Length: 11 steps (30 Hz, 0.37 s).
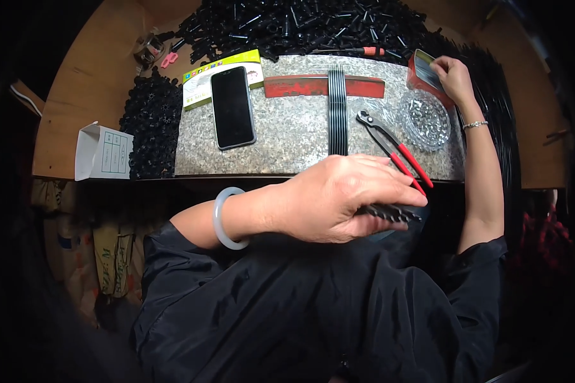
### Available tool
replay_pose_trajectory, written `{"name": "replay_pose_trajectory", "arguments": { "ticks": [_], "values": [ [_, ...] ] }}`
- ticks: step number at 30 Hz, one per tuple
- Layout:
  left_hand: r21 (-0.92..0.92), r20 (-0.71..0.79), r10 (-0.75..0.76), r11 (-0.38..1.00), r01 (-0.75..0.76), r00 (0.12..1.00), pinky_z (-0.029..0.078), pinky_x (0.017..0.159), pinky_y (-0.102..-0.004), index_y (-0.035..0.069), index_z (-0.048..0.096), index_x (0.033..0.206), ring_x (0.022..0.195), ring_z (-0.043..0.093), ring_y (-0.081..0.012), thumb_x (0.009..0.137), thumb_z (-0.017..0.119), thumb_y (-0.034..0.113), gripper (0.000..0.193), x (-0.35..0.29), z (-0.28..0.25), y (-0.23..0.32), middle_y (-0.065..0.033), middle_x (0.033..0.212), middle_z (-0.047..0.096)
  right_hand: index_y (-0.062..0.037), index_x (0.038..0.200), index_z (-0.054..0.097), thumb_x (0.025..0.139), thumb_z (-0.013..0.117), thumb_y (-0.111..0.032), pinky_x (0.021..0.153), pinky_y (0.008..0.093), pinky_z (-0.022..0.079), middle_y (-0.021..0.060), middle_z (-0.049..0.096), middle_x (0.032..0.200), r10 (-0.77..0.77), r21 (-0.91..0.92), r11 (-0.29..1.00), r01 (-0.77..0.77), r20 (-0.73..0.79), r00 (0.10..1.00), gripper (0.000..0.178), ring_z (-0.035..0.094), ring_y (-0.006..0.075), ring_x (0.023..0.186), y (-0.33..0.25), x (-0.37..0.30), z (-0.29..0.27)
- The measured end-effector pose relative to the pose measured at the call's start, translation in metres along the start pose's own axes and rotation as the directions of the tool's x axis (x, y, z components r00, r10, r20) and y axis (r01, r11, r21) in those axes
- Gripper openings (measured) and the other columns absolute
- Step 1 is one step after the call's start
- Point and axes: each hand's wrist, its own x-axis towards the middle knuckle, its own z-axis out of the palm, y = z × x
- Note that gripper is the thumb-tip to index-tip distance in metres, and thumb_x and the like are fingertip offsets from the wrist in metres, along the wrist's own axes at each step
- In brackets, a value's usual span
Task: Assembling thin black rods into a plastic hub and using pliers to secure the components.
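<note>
My left hand, reached across in front of my body, is closed on several small dark pieces whose ends stick out in a row below the fingers. Just beyond it, a row of thin black rods lies across a red metal bar; my hand hides their near ends. At the far right, my right hand has its fingers bent together over an open red tin. Whatever the fingertips may hold is too small to make out. Red-handled pincers lie between the hands.
A clear round dish of small metal parts sits by the tin. A phone rests partly on a green-white box. Black parts are heaped at the back, more at left beside a white carton. Long black rods line the right.
</note>
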Motion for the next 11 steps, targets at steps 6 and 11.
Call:
{"name": "replay_pose_trajectory", "arguments": {
  "ticks": [6,11],
  "values": [
    [0.201,-0.008,0.000,0.980,0.002,1.000,0.049,0.086,-0.0403,0.004,0.065,0.101,0.076,0.066,-0.0237,0.079,0.069,0.015,0.025,0.004,-0.003,0.012,-0.0070,0.086,0.068,-0.0001,0.086,0.064,0.085,0.060,-0.007,0.060,0.0193,0.039,0.0003,0.059,0.074,-0.215,0.470,0.804,0.366,-0.344,0.914,0.008,0.049,0.0056,0.065,-0.099,-0.098,-0.062],
    [0.308,-0.024,-0.002,0.951,0.009,1.000,0.048,0.087,-0.0401,0.004,0.061,0.112,0.082,0.066,-0.0263,0.082,0.065,0.013,0.032,0.000,-0.004,0.017,-0.0089,0.083,0.068,-0.0028,0.084,0.067,0.075,0.066,0.001,0.067,0.0255,0.042,0.0062,0.059,0.075,-0.522,0.512,0.590,0.624,-0.347,0.779,0.010,0.052,0.0153,0.070,-0.140,-0.180,-0.097]
  ]
}}
